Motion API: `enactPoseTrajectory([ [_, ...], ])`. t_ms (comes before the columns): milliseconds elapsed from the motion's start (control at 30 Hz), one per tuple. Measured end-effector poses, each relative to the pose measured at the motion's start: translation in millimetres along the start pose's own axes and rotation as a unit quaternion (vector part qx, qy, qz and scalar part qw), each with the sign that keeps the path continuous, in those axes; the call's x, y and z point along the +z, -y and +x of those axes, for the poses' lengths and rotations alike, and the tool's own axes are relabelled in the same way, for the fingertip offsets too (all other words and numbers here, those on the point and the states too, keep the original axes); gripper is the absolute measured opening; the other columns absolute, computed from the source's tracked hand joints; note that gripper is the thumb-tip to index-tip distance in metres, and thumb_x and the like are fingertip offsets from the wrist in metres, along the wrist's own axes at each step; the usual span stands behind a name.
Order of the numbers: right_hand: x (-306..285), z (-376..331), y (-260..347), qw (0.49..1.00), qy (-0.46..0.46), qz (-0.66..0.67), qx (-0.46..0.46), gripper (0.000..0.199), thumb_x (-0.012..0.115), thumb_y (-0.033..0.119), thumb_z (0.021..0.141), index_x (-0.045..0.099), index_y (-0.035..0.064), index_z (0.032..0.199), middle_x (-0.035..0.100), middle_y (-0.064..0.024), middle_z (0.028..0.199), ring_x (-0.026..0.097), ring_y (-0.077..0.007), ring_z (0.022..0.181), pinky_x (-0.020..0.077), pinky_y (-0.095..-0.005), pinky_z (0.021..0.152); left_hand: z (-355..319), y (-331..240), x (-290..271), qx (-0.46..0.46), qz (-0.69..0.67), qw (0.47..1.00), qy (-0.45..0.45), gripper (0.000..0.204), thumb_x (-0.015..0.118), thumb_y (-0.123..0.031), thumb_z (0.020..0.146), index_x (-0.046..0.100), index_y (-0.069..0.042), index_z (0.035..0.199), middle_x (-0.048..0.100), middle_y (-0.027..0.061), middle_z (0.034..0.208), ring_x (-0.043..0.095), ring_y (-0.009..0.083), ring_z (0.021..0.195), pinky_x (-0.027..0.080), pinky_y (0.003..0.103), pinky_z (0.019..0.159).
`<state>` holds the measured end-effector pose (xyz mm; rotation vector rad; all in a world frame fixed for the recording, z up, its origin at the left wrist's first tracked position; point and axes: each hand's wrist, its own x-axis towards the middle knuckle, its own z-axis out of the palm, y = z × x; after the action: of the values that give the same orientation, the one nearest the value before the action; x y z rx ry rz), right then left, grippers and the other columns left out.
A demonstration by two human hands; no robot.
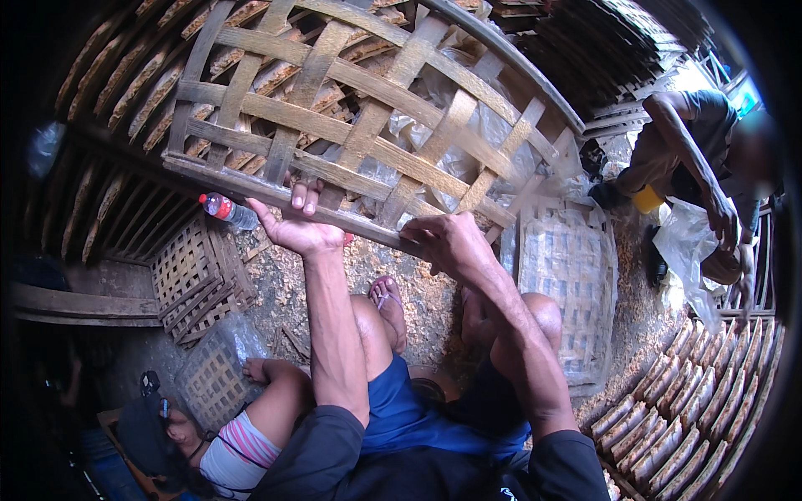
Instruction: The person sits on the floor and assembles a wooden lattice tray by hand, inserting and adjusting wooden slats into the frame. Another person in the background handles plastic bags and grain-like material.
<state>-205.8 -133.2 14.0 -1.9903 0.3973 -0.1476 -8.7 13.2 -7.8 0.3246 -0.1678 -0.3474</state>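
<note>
A large woven bamboo tray (242, 184) is tilted up in front of me, its wide slats crossing in an open lattice. My left hand (305, 227) supports the wooden rail at the tray's near edge, with the palm up and fingers curled up behind it. Farther right along the same rail, my right hand (455, 242) grips from above, near the tray's right corner. Through the gaps show crumpled clear plastic sheets (480, 117) and racks behind. Parts of the fingers on both hands are hidden by the rail.
Racks of crumb-topped slats (142, 108) rise at left; more slats (685, 401) stand lower right. A plastic-covered tray (568, 284) lies beside my right knee. A bottle (230, 210) and stacked trays (188, 271) are at left. One person (251, 434) sits lower left; another (685, 142) bends at right, near plastic.
</note>
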Motion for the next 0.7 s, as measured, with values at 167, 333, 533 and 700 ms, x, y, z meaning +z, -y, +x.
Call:
enactPoseTrajectory([
  [167,7,2,-4,0.997,-0.016,-0.052,-0.058,0.019,0.069,0.017,0.095,0.076,0.0055,0.108,0.075,-0.0188,0.09,0.075,-0.0296,0.072,0.0609,-0.0393,0.069,-3,3,5,-0.012,0.003,1.0,0.006,0.068,0.043,-0.069,0.101,0.061,-0.006,0.118,0.042,-0.0009,0.06,0.039,0.0094,0.044,0.053,0.028,0.065],
  [333,7,4,-20,0.987,-0.019,-0.135,-0.085,0.023,0.073,0.026,0.094,0.074,0.006,0.106,0.074,-0.0169,0.086,0.073,-0.0331,0.074,0.0572,-0.0411,0.068,2,3,1,0.024,0.017,1.0,0.003,0.066,0.043,-0.068,0.102,0.061,-0.005,0.111,0.044,-0.0001,0.061,0.041,0.0093,0.045,0.052,0.026,0.061],
  [533,-39,-11,-16,0.99,0.044,0.129,0.023,0.022,0.065,0.017,0.102,0.069,-0.0046,0.106,0.065,-0.0024,0.072,0.065,-0.0081,0.065,0.0541,-0.0265,0.06,7,-7,-8,0.061,-0.021,0.998,0.014,0.069,0.049,-0.065,0.101,0.064,0.002,0.107,0.051,0.0018,0.063,0.045,0.0097,0.048,0.045,0.02,0.052],
  [700,-64,-23,-44,0.966,0.187,0.168,-0.06,0.027,0.068,0.019,0.098,0.069,-0.0022,0.114,0.072,-0.0039,0.079,0.072,-0.0128,0.078,0.0582,-0.0284,0.071,6,-7,-11,0.086,-0.038,0.996,0.003,0.069,0.051,-0.064,0.1,0.067,0.003,0.107,0.054,0.0029,0.064,0.046,0.0094,0.049,0.049,0.02,0.058],
])
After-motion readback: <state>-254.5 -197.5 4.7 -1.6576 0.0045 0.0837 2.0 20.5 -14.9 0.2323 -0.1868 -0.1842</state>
